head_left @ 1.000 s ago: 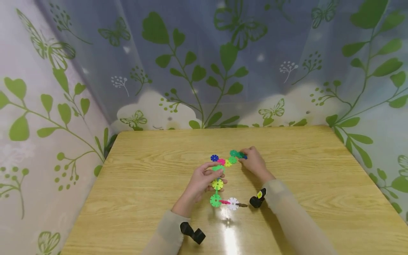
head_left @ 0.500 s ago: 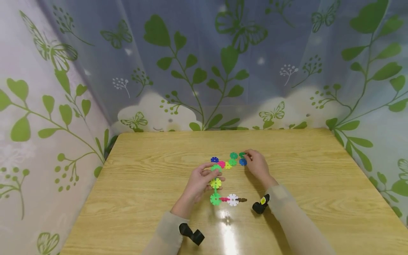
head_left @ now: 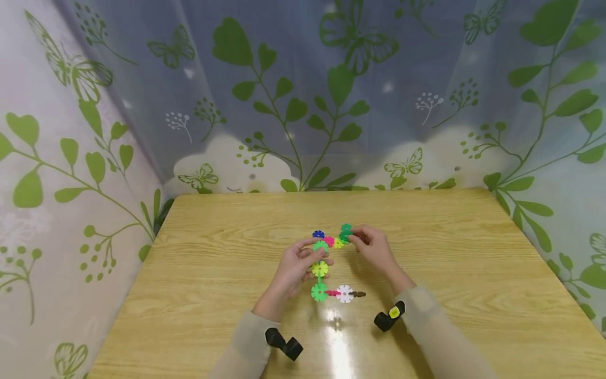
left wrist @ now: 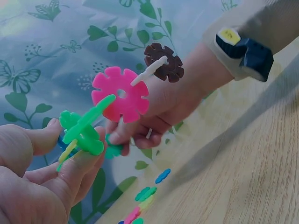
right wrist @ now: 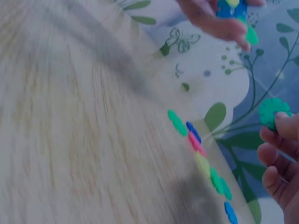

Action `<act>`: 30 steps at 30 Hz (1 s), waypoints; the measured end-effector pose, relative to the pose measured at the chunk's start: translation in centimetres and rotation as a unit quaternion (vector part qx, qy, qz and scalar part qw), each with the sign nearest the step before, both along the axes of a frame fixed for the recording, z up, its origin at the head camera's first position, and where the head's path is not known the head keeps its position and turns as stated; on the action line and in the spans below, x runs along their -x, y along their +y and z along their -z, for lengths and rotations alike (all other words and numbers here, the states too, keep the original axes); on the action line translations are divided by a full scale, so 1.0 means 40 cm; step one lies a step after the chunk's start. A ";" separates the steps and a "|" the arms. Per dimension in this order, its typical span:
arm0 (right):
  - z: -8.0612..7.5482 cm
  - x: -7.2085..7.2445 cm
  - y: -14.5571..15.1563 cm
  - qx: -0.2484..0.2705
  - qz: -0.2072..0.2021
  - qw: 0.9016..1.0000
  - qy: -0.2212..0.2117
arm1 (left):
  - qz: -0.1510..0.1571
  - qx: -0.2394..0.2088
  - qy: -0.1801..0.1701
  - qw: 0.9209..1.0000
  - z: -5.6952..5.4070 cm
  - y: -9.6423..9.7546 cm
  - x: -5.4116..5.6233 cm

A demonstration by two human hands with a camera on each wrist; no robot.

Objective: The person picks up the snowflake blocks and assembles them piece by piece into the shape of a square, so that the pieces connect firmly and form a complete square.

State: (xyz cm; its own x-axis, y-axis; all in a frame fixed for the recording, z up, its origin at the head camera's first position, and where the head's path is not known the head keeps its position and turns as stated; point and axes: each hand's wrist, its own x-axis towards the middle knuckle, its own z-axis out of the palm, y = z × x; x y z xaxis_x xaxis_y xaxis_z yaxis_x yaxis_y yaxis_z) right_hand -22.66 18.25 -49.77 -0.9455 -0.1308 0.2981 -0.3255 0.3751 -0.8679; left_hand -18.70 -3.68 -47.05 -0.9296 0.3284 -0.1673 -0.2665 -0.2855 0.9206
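Chain of bright, notched plastic discs [left wrist: 133, 100] sits pinched by the left hand [head_left: 293, 266]; at two o'clock, the right hand [head_left: 376, 247] pinches a round green disc [right wrist: 271, 115]. Pushing hard might break the chain.

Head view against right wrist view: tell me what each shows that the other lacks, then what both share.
Head view, not right wrist: a brown disc, a white disc and the black wrist cameras.
Right wrist view, not head: a lighter blue disc lying on the table.
Both: the left hand holding linked discs, the right hand pinching a green disc, and a dark blue disc, a pink disc and a yellow disc on the table.
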 end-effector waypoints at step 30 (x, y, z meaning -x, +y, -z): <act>-0.037 -0.074 -0.071 -0.041 -0.056 0.986 0.152 | -0.014 -0.002 -0.002 1.000 0.000 0.000 0.003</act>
State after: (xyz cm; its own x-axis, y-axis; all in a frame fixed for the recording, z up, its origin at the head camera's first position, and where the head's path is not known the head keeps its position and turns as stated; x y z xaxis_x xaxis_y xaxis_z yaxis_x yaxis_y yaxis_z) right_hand -19.68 15.39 -48.29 -0.7924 -0.2640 0.5499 -0.6093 0.3867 -0.6923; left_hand -18.82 -3.69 -47.05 -0.9378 0.3033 -0.1689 -0.2614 -0.2968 0.9185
